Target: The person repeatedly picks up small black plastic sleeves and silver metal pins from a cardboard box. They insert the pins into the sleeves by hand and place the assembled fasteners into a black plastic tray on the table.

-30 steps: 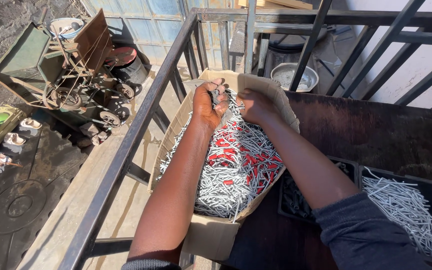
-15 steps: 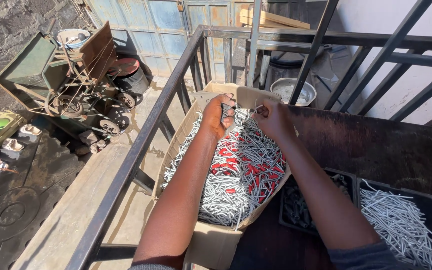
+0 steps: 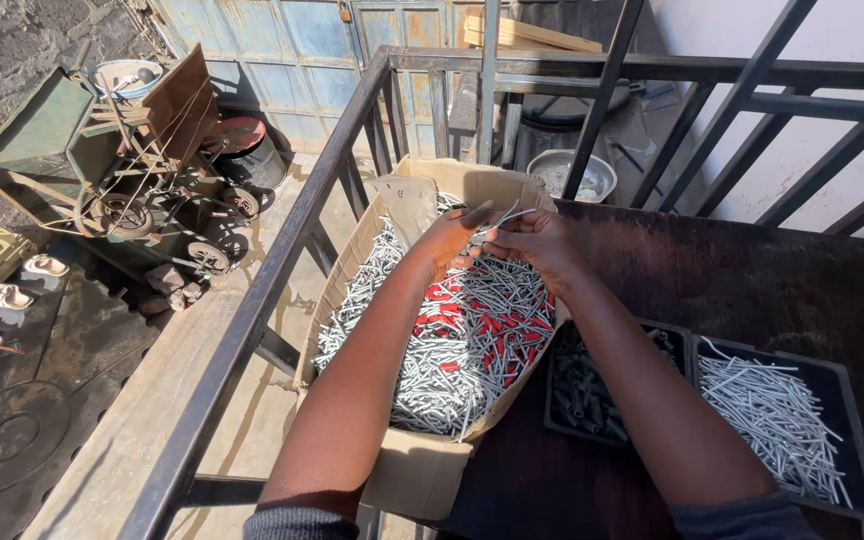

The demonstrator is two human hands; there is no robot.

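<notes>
Your left hand (image 3: 449, 238) and right hand (image 3: 532, 243) meet above the cardboard box (image 3: 422, 470), fingers pinched together on a few thin grey metal rods (image 3: 508, 214) lifted from the heap of rods (image 3: 452, 350) inside it. At four o'clock from the box, two black trays (image 3: 832, 380) sit on the dark table (image 3: 752, 280), and the metal railing (image 3: 282, 270) runs along at nine o'clock.

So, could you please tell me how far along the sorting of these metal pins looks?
Done: one black tray already holds a heap of silver pins, and the tray beside it holds dark pieces. In hand: the left hand and right hand pinch a few pins above the cardboard box. Left: the box is still largely full.
</notes>
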